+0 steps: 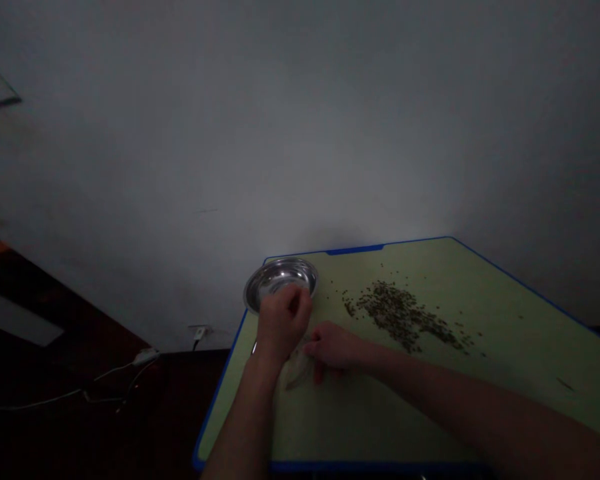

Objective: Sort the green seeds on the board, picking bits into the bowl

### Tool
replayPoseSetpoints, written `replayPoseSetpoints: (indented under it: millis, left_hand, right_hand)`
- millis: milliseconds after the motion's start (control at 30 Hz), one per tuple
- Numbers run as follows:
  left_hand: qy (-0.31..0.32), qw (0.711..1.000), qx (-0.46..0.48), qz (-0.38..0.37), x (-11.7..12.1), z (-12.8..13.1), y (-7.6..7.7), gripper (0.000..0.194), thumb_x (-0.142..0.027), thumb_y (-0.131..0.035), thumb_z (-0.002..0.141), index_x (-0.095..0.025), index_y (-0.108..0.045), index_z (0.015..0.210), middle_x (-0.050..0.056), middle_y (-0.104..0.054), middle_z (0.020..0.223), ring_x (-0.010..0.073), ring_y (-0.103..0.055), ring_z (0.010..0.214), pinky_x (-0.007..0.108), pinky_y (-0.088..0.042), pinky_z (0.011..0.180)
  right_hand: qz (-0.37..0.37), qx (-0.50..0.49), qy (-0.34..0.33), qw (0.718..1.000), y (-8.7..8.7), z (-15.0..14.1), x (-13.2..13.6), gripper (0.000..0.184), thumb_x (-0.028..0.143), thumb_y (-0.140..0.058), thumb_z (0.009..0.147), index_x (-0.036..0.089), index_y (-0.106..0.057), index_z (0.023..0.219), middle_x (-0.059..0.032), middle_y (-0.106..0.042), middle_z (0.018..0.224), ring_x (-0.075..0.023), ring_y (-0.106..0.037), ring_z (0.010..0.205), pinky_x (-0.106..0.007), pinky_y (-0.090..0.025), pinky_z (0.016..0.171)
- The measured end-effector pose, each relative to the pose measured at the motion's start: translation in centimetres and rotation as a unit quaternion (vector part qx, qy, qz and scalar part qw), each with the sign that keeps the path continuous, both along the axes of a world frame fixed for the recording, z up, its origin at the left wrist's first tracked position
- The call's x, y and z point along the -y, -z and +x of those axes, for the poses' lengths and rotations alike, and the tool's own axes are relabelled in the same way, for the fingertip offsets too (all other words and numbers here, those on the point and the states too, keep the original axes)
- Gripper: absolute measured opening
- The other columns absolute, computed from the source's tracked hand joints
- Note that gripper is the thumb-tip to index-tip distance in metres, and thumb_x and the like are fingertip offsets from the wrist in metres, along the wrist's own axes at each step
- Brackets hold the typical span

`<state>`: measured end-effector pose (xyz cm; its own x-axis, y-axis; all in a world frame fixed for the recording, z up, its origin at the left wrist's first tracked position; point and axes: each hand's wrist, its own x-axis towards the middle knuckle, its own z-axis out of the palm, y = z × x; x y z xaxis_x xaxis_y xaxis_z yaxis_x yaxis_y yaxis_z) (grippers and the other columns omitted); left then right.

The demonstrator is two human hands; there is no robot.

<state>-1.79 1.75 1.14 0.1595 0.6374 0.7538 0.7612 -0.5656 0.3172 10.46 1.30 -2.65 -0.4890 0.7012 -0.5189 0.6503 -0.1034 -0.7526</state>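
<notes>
My left hand is curled closed in front of the near rim of a shiny metal bowl. What its fingers hold, if anything, is hidden. My right hand, just right of it and lower, pinches a pale, see-through piece that looks like a thin plastic bag. The bag hangs down over the green tabletop between my wrists. Right of both hands lies a scattered pile of small dark seeds or beans.
The light green table has a blue edge and stands against a grey wall. At the left are a wall socket with a plug and a white power strip with cables. A thin dark sliver lies at the table's right.
</notes>
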Motion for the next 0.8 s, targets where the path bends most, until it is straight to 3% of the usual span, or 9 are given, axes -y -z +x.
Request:
replayPoseSetpoints:
  millis: [200, 633, 800]
  left_hand:
    - [0.005, 1.000, -0.006, -0.006, 0.0, 0.0, -0.1, 0.032, -0.026, -0.046, 0.086, -0.017, -0.046, 0.056, -0.006, -0.041, 0.047, 0.0073, -0.039, 0.042, 0.021, -0.027, 0.046]
    - [0.007, 0.998, -0.020, -0.060, 0.3, 0.0, 0.3, 0.033, -0.029, -0.047, 0.088, -0.017, -0.046, 0.057, -0.005, -0.042, 0.049, 0.0073, -0.039, 0.044, 0.021, -0.025, 0.049]
    - [0.002, 0.997, -0.026, -0.074, 0.3, 0.0, 0.3, 0.033, -0.030, -0.046, 0.088, -0.017, -0.044, 0.057, -0.005, -0.040, 0.048, 0.0072, -0.039, 0.043, 0.021, -0.024, 0.048]
  right_hand:
    - [0.009, 0.056, -0.007, 0.998, -1.1, 1.5, -1.2, 0.031, 0.034, -0.058, 0.092, 0.017, -0.058, 0.118, -0.0079, -0.062, 0.116, -0.0208, -0.063, 0.094, -0.042, -0.053, 0.079]
    - [0.060, 0.206, 0.009, 0.977, -2.8, 10.3, -6.8, 0.033, 0.035, -0.059, 0.092, 0.017, -0.058, 0.119, -0.0081, -0.061, 0.119, -0.0223, -0.063, 0.097, -0.043, -0.053, 0.080]
    - [0.083, 0.204, -0.007, 0.975, -3.7, 10.5, -8.2, 0.032, 0.034, -0.059, 0.092, 0.017, -0.058, 0.119, -0.0081, -0.061, 0.119, -0.0223, -0.063, 0.097, -0.043, -0.053, 0.080]
